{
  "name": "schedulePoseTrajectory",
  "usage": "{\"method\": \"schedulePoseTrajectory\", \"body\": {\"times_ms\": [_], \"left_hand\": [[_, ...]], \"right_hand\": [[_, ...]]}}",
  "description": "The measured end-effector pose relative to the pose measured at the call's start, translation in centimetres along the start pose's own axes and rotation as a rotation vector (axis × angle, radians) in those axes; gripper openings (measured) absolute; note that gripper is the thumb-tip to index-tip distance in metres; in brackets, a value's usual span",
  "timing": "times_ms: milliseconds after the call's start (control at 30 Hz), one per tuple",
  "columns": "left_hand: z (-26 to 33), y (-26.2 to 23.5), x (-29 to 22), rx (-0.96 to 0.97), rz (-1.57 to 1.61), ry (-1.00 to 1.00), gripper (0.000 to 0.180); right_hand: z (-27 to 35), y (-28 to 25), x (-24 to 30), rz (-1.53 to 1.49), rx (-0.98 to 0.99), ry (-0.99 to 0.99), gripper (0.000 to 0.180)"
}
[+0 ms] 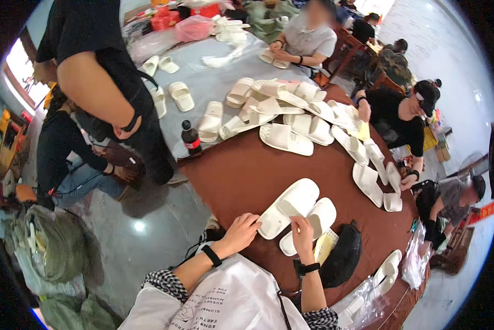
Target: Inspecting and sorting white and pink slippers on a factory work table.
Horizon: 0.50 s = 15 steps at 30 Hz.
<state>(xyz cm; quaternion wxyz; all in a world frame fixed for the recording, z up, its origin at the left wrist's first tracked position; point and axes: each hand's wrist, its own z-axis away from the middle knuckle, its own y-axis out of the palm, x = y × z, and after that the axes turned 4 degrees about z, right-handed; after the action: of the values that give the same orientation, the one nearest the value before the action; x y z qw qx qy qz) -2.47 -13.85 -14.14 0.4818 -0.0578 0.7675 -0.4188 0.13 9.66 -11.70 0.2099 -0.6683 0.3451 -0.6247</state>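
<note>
A pair of white slide slippers lies side by side on the brown cloth in front of me. At the near end of the larger-looking left slipper point(291, 204) is my left hand point(240, 234), its bent fingers closed on the edge. My right hand point(302, 235) is over the right slipper point(324, 215), close to the gap between the two. Its thumb and fingertips are drawn together, and I cannot make out what is in them. Small dark specks show on the left slipper's sole.
A heap of white slippers point(285, 137) covers the table's far side. Beside it stands a dark bottle point(191, 137). A black pouch point(343, 256), a yellow card point(325, 247) and clear plastic bags point(414, 258) lie to my right. Co-workers sit and stand around the table point(230, 170).
</note>
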Motion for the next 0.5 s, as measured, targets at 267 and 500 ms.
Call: {"method": "schedulePoseTrajectory", "body": {"times_ms": [267, 500], "left_hand": [[-1.9, 3.3, -1.1, 0.093, -0.185, 0.225, 0.036], [-1.3, 4.1, -0.6, 0.095, -0.232, 0.173, 0.040]], "right_hand": [[0.5, 2.3, -1.0, 0.220, 0.001, -0.054, 0.012], [0.0, 3.6, -0.3, 0.392, -0.001, -0.126, 0.005]]}}
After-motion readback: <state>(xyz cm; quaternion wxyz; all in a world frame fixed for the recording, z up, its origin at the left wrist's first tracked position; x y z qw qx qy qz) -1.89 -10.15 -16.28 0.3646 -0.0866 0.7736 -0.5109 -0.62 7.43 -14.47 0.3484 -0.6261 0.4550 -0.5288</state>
